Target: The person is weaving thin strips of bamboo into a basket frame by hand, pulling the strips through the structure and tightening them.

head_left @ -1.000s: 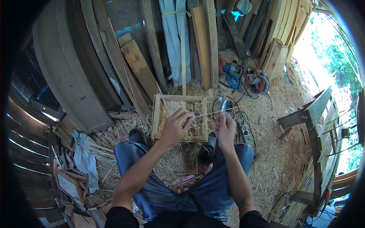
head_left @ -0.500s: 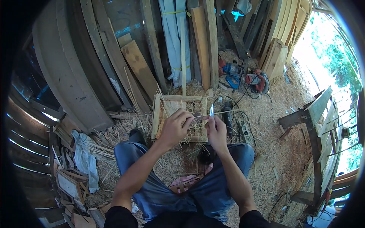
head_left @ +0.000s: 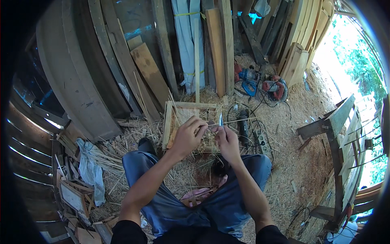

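Observation:
Over a wooden frame (head_left: 167, 122) on the ground, both my hands are raised in front of my knees. My left hand (head_left: 189, 133) is closed, pinching one end of a thin wooden strip (head_left: 239, 120) that runs out to the right. A small dark piece (head_left: 211, 123) shows at its fingertips; I cannot make out what it is. Closed around a knife, my right hand (head_left: 228, 143) sits just right of the left. The knife's blade (head_left: 221, 118) points up and crosses the strip; its handle is hidden in my fingers.
Planks (head_left: 152, 67) lean against the wall ahead. Red and blue power tools (head_left: 250, 79) lie on the shavings, with a dark tool (head_left: 243, 126) and a power strip (head_left: 260, 137) by my right knee. Thin strips (head_left: 107, 156) lie left, near a pale sheet (head_left: 90, 171). A wooden structure (head_left: 339, 126) stands right.
My right hand and the knife have shifted left along the strip, closer to my left hand. The left hand has stayed nearly in place.

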Action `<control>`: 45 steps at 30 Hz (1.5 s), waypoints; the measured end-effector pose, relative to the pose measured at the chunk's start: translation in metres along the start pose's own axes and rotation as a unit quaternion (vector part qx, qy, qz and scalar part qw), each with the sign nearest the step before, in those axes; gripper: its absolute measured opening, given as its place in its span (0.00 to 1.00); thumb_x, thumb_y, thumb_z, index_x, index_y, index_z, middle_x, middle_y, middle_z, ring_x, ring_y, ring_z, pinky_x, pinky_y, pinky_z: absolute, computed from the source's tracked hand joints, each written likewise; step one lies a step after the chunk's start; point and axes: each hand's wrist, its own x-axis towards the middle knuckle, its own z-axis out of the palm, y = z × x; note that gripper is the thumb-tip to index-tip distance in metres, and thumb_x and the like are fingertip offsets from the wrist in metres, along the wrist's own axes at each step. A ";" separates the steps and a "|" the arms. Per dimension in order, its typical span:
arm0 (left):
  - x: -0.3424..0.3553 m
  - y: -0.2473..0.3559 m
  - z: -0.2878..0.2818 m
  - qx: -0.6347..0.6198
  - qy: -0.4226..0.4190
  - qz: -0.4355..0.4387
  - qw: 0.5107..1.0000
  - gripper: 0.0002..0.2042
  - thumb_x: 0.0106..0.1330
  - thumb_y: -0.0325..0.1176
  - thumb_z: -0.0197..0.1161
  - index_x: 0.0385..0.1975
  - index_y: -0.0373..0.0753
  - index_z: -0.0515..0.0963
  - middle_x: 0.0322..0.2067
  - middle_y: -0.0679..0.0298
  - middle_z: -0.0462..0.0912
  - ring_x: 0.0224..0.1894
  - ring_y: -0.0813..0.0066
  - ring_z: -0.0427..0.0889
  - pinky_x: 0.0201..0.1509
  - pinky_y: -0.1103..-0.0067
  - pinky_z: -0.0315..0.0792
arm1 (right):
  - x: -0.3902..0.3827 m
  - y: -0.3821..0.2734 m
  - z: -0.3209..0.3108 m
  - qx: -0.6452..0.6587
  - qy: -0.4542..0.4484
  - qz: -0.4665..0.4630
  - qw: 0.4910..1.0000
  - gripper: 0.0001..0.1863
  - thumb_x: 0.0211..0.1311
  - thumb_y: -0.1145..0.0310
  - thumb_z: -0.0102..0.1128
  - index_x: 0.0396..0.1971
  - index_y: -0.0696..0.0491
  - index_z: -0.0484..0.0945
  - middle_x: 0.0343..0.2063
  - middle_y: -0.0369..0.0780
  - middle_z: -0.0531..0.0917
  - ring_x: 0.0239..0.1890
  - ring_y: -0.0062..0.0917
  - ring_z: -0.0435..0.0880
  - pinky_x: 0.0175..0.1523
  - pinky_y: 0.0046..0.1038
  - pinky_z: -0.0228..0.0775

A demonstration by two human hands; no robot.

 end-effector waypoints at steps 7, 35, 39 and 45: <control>0.002 0.009 0.000 -0.019 -0.034 -0.051 0.998 0.05 0.61 0.26 0.61 0.34 0.32 0.77 0.32 0.57 0.77 0.36 0.58 0.79 0.39 0.71 0.72 | 0.000 0.011 -0.003 -0.074 -0.048 -0.011 0.996 0.16 0.73 0.65 0.42 0.35 0.59 0.78 0.15 0.30 0.69 0.18 0.11 0.65 0.24 0.19 0.56; 0.006 0.011 -0.001 -0.024 -0.004 -0.090 0.996 0.05 0.62 0.27 0.61 0.33 0.32 0.76 0.32 0.58 0.78 0.29 0.67 0.78 0.32 0.77 0.71 | 0.004 -0.003 -0.019 0.147 -0.033 0.020 0.988 0.18 0.74 0.62 0.43 0.46 0.61 0.76 0.22 0.31 0.74 0.19 0.11 0.66 0.23 0.16 0.58; 0.000 0.010 0.006 -0.033 -0.008 -0.066 0.997 0.05 0.61 0.26 0.62 0.33 0.32 0.76 0.32 0.57 0.78 0.33 0.61 0.79 0.37 0.75 0.71 | -0.004 -0.014 -0.002 0.169 -0.104 0.081 0.977 0.14 0.72 0.65 0.45 0.48 0.59 0.73 0.20 0.34 0.77 0.14 0.11 0.65 0.18 0.13 0.54; 0.001 0.018 0.005 -0.031 -0.047 -0.077 0.995 0.05 0.60 0.26 0.62 0.33 0.31 0.77 0.32 0.56 0.78 0.35 0.59 0.79 0.40 0.73 0.72 | 0.009 -0.003 -0.024 0.231 -0.086 0.097 0.964 0.15 0.70 0.63 0.51 0.47 0.59 0.75 0.20 0.31 0.75 0.13 0.08 0.60 0.18 0.13 0.49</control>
